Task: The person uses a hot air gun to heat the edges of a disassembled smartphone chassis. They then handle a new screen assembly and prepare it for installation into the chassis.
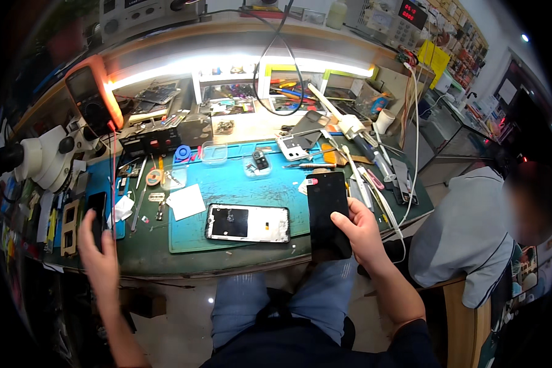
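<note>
My right hand (362,230) is closed around a black phone screen (328,205), thumb on its face. A small red and white sticker marks the screen's upper left corner, and its lower end overhangs the bench's front edge. At the far left, my left hand (99,257), slightly blurred, has fingers and thumb at opposite edges of a black smartphone (97,205). Between the hands, an opened phone frame (268,226), silver-white inside with a black section, lies flat on the blue mat (190,240). A white square of paper (187,202) lies behind the frame to the left.
Small clear boxes (214,153) and a second silver phone housing (293,147) stand farther back. Brushes, tweezers and a white cable (414,153) crowd the right side. A microscope (40,159) and an orange multimeter (92,92) flank the left. Another person (466,227) sits at the right.
</note>
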A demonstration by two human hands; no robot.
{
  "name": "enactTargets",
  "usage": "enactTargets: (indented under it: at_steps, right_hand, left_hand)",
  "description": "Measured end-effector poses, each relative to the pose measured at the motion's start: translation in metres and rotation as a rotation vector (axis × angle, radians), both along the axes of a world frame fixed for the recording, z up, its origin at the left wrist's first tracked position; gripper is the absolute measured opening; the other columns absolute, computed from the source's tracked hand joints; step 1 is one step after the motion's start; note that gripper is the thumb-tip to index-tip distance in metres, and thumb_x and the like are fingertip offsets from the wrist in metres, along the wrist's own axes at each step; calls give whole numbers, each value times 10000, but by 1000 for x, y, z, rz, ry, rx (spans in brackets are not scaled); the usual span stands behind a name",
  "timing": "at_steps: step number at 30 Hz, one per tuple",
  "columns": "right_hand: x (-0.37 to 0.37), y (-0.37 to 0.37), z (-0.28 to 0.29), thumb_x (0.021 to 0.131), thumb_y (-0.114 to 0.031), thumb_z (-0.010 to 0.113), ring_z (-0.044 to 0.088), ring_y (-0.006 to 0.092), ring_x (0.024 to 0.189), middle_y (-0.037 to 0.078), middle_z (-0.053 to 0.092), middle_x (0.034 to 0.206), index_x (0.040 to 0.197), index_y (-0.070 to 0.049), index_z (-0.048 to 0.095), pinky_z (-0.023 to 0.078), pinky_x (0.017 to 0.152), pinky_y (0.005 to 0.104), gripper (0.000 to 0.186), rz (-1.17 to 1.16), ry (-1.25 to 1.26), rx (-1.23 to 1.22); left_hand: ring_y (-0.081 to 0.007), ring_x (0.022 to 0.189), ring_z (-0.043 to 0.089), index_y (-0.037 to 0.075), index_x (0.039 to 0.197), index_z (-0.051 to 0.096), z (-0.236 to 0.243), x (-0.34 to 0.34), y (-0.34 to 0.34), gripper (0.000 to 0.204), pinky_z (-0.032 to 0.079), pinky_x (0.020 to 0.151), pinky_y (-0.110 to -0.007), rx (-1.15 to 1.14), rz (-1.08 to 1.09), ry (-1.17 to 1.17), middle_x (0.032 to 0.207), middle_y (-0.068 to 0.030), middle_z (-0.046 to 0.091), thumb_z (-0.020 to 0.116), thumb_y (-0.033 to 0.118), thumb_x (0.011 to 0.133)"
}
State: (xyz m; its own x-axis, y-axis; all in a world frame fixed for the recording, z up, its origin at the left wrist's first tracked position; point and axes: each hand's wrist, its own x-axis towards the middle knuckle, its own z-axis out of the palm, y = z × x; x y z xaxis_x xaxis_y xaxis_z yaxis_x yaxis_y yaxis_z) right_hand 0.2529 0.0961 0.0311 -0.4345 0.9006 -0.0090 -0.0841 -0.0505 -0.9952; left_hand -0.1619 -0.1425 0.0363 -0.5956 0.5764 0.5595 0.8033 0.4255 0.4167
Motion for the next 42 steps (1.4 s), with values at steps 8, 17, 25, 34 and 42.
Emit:
enactTargets:
  at_steps: [8, 17, 25, 34, 42]
  right_hand:
    - [-7, 47, -14, 915, -68, 647, 638, 111, 925, 81, 669, 1052, 1286, 16, 484, 530, 777, 265, 414, 85, -223, 96]
    - [-19, 64, -15, 792, -250, 682, 655, 283, 1069, 190, 674, 1143, 1270, 26, 547, 503, 928, 365, 569, -9, -575, 262]
    - [-20, 47, 4, 872, -371, 586, 689, 379, 874, 216, 701, 891, 1334, 30, 425, 544, 761, 470, 633, 40, -1161, 596]
    - [-12, 36, 8, 923, -435, 601, 709, 289, 775, 123, 702, 813, 1088, -32, 575, 557, 634, 406, 436, 15, -1311, 888]
    - [1, 2, 27, 901, -360, 668, 686, 278, 717, 86, 697, 836, 1236, -82, 632, 528, 603, 398, 437, -230, -903, 837]
  left_hand:
    - [-419, 1194, 508, -59, 1295, 516, -16, -71, -41, 545, 417, 1005, -455, -543, 310, 154, 1268, -233, 542, 588, 373, 971]
    - [-439, 1202, 521, -54, 1364, 453, -16, -89, -29, 681, 414, 1016, -467, -689, 361, -12, 1299, -273, 543, 691, 366, 883]
    - [-296, 1229, 523, 50, 1407, 437, -12, -169, -41, 621, 533, 833, -338, -350, 50, -855, 1405, -159, 480, 711, 274, 896]
    - [-260, 1128, 539, -58, 1407, 444, -14, -93, -92, 572, 528, 881, -394, 141, -103, -654, 1318, -206, 555, 669, 232, 969]
    - [-266, 1265, 535, 92, 1525, 281, 16, 68, -44, 791, 601, 767, -245, 484, -469, -1168, 1500, -145, 408, 620, 36, 812]
